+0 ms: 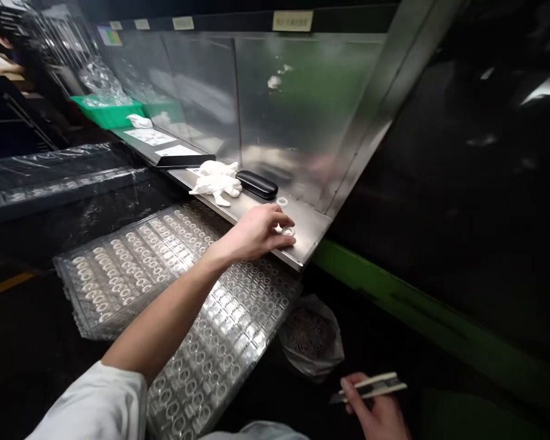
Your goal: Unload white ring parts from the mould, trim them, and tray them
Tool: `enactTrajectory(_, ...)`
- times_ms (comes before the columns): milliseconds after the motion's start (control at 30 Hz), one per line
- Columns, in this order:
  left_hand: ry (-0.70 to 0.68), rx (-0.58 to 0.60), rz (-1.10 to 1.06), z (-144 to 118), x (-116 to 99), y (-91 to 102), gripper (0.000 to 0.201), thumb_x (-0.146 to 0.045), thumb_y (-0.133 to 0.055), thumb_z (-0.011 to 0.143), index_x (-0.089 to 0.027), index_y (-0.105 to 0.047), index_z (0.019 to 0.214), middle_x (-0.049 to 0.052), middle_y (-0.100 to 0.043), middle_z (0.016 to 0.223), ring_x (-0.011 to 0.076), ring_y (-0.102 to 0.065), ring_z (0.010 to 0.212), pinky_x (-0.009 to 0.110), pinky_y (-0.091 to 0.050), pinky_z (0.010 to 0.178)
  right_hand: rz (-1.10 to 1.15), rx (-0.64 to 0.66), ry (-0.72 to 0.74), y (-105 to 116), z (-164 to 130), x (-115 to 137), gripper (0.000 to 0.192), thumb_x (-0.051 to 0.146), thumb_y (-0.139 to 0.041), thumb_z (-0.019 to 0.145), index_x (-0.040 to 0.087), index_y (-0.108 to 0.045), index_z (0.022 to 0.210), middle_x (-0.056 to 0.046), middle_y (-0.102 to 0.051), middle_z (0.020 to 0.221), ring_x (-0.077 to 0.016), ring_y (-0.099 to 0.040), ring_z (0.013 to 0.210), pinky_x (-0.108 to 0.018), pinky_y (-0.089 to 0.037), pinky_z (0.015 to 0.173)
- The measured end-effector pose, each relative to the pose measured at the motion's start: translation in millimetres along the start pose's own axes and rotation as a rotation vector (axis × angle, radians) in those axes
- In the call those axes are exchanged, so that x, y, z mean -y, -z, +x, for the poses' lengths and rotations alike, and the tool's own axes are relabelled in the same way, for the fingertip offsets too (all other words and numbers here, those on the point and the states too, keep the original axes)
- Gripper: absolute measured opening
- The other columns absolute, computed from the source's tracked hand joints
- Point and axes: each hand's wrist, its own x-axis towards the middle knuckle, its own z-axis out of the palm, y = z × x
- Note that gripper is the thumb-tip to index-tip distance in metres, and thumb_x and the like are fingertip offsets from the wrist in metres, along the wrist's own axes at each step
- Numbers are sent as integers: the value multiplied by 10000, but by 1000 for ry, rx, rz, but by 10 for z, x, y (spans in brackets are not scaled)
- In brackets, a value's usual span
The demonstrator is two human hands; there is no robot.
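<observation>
My left hand [261, 233] reaches over the metal ledge [306, 227], thumb and fingertips closed around a small white ring [288, 231]. A second white ring [282, 201] lies on the ledge just beyond my fingers. Low on the right, my right hand [376, 410] grips a utility knife [379, 385] with a pale handle; its blade points left. Beneath my left arm spread clear plastic trays [238, 311] with rows of ring-shaped pockets. Many pockets of the left tray [119, 269] hold pale rings.
On the ledge lie a black glasses case [257, 184], crumpled white gloves [216, 182], a black tray [186, 161] and paper sheets [150, 135]. A green bin [107, 114] with plastic bags stands at the far end. Below hangs a plastic bag [312, 339] of scraps. A person [2, 52] is far left.
</observation>
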Motion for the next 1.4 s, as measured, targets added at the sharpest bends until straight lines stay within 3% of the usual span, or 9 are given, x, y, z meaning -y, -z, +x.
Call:
enactTrajectory(167,-388,-224,-102,-495,-892,-632,342,-368,-849,849,-118,-731,1051,66,-683,927,134,-652,795,245,-527,691,255,88,60,477,-119,606,487,649,-631,947,176,-731,1009,13,-568,666,-127,-528,626,-253,-440,612)
enactTrajectory(267,-419,-250,-180,-672,-1317,-1008,331,-347,-872,827,-114,-696,985,47,-663,891,105,-617,755,217,-508,665,413,237,138,748,-130,815,482,609,-670,940,154,-739,1085,36,-501,638,-92,-431,568,-226,-359,531)
enactTrajectory(367,-378,-235,-219,-731,-1541,-1284,310,-336,-878,823,-127,-679,936,30,-644,859,89,-593,716,202,-489,623,526,357,174,908,-177,799,433,564,-689,934,137,-740,988,54,-436,593,-73,-378,533,-211,-315,496)
enactTrajectory(600,-239,-197,-329,-837,-1809,-1620,393,-418,-927,737,-129,-683,846,26,-631,786,100,-575,679,218,-475,578,619,407,131,1040,-301,548,406,532,-734,887,143,-644,809,54,-467,571,-58,-374,502,-184,-295,454)
enactTrajectory(833,302,22,-1260,-1114,-1940,-1825,411,-90,-938,681,-178,-795,1055,62,-752,866,145,-733,757,198,-638,700,784,504,70,1004,-362,421,415,530,-753,870,154,-601,780,54,-480,580,-53,-387,492,-179,-303,449)
enactTrajectory(967,327,98,-1477,-1200,-1925,-1842,419,-45,-875,737,-189,-814,1126,91,-726,986,156,-747,829,207,-657,739,840,559,31,935,-374,394,386,505,-773,860,160,-603,820,44,-529,601,-59,-416,499,-179,-320,456)
enactTrajectory(1100,266,-6,-1449,-1247,-1879,-1839,400,-73,-917,700,-184,-827,1073,99,-726,944,169,-737,821,231,-658,734,806,593,-5,899,-343,423,404,526,-789,841,157,-623,835,39,-544,596,-63,-427,488,-182,-339,445)
enactTrajectory(1200,191,-174,-1257,-1319,-1831,-1816,381,-118,-953,673,-181,-823,1026,95,-733,940,163,-725,830,222,-644,743,748,489,26,950,-357,512,370,496,-778,877,143,-669,849,31,-558,594,-61,-448,472,-173,-340,426)
enactTrajectory(1400,75,-367,-919,-1444,-1743,-1729,443,-50,-914,706,-159,-753,1104,113,-785,1067,226,-765,985,320,-654,904,523,-348,337,969,-643,934,155,316,-737,952,178,-717,884,2,-683,704,-115,-613,527,-253,-530,513)
